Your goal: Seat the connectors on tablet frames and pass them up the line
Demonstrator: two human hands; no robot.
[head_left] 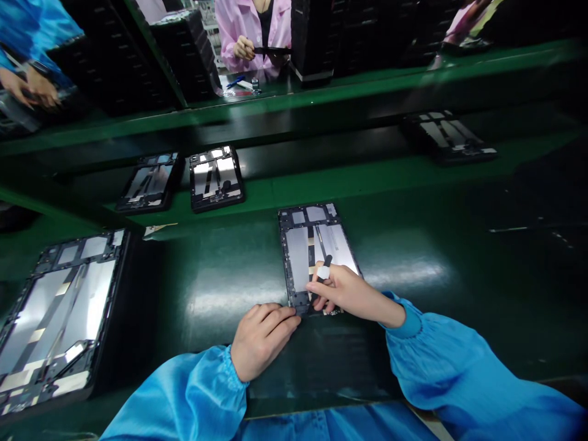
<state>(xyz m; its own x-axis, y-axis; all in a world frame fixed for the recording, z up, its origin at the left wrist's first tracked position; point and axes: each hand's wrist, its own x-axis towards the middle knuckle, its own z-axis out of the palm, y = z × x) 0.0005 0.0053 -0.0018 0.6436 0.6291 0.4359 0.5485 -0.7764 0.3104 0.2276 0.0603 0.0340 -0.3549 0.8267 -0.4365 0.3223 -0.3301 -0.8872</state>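
An opened tablet body (297,245) with silvery plates, dark flat cables and a black frame lies on the green bench in front of me. My right hand (342,288) is closed round a slim black tool (327,261) with a white band, held over the tablet's lower part; its exact kind and its tip are hard to make out. At the tablet's lower left corner rests my left hand (265,337), fingers stretched out and fingertips touching the edge. My fingers hide part of the tablet's lower end.
A larger-looking tablet body (78,294) lies close at left on a dark stack. Two more tablets (149,182) (215,177) sit at the back left, another (452,136) at back right. Beyond a green ledge (275,95) stand black trays (312,43) and co-workers.
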